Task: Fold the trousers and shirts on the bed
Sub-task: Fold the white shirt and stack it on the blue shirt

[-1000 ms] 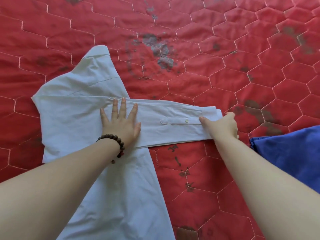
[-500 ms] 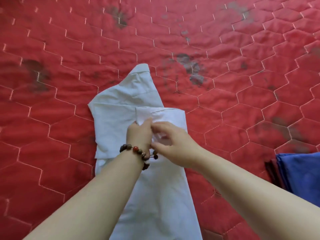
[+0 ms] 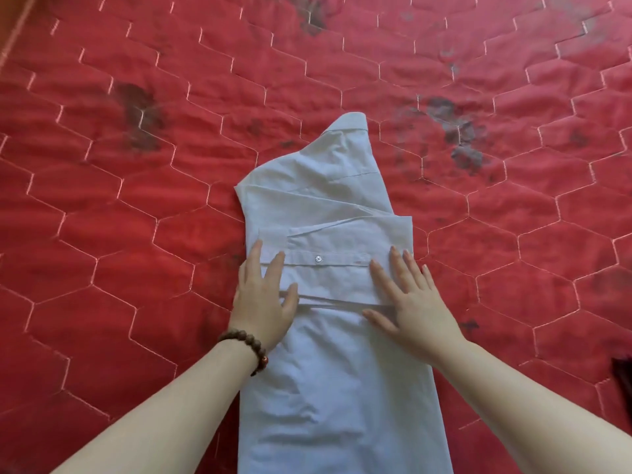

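A pale blue shirt (image 3: pixel 328 388) lies lengthwise on the red quilted bed (image 3: pixel 136 234), collar pointing away from me. Its sleeve (image 3: pixel 342 248) is folded back across the body, the buttoned cuff facing up. My left hand (image 3: pixel 263 299), a bead bracelet on its wrist, presses flat on the sleeve's left end at the shirt's edge. On the sleeve's right end my right hand (image 3: pixel 407 302) lies flat, fingers straight and spread. Neither hand grips the cloth.
The red quilt with hexagon stitching and dark printed patches spreads all around the shirt. A dark bit of cloth (image 3: pixel 624 374) shows at the right edge.
The sleeve that stretched out to the right has been folded back over the shirt. Both hands went from pinching the cuff to lying flat on it. The view has shifted right.
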